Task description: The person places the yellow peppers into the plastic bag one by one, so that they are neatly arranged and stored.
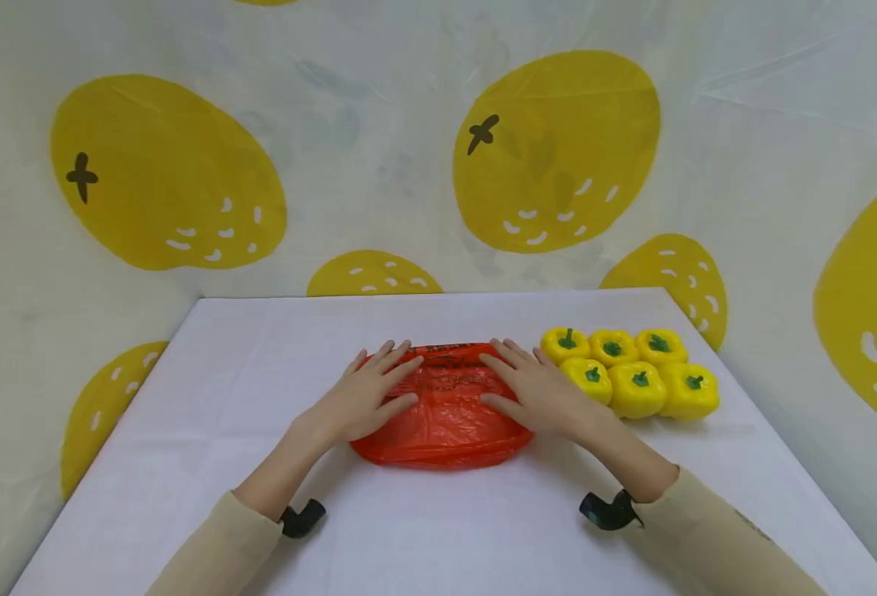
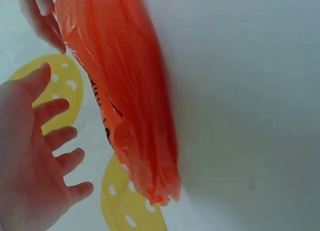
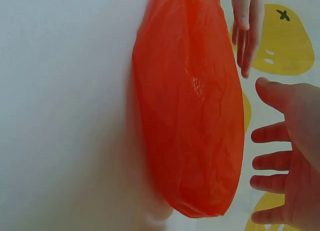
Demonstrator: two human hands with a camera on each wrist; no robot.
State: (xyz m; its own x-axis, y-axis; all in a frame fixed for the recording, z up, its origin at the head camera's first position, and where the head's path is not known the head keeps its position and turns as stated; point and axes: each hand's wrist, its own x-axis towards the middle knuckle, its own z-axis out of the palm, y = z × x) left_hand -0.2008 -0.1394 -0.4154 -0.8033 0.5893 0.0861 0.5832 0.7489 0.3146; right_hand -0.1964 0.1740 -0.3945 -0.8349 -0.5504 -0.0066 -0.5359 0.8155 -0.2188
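A red plastic bag (image 1: 445, 422) with dark print lies on the white table, puffed up as a low mound. Over its left part my left hand (image 1: 367, 397) hovers with the fingers spread. My right hand (image 1: 538, 389) is held the same way over the bag's right part. In the left wrist view a gap shows between the left hand (image 2: 35, 156) and the bag (image 2: 125, 91). The right wrist view likewise has the right hand (image 3: 295, 161) apart from the bag (image 3: 192, 111). Neither hand holds anything.
Several yellow bell peppers (image 1: 638, 389) with green stems stand in two rows right of the bag, close to my right hand. Behind the white table (image 1: 185, 463) hangs a pale curtain (image 1: 378, 124) printed with yellow fruit. Dark bent pieces (image 1: 608, 511) hang at both wrists.
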